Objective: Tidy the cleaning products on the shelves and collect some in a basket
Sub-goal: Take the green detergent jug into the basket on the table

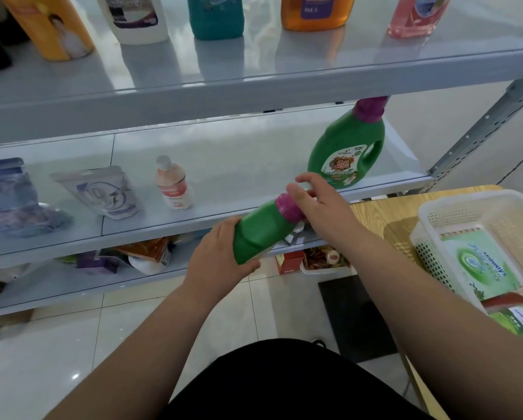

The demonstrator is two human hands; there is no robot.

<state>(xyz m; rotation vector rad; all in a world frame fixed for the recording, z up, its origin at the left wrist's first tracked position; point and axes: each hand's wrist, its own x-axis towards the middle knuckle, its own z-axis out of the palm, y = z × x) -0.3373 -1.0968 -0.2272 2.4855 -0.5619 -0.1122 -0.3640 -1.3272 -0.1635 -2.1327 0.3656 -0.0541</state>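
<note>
Starting at the left of the middle shelf (224, 177), which is smooth, glossy grey metal: two soft plastic pouches (102, 192) slump there, then a small bottle (174, 184) with a white cap stands upright. In front of the shelf edge, the left hand (221, 256) grips the base of a green bottle (260, 231), fingers curled under it and thumb along its side. Bottle is held in the air, tilted. Its long axis runs from lower left to upper right, with the cap (287, 204) pointing up-right toward the shelf. Body is hard matte plastic, faceted at the shoulder; cap is round and magenta. Right hand (321, 204) holds the cap end, thumb laid on top and fingers curled round the far side, index finger lifted. Behind it a green jug (346, 150) with a handle and a magenta cap stands upright on the same shelf. Far right, a white perforated plastic basket (478, 225) sits on a wood-grain table (372, 210), with green-printed packets (478, 265) inside.
</note>
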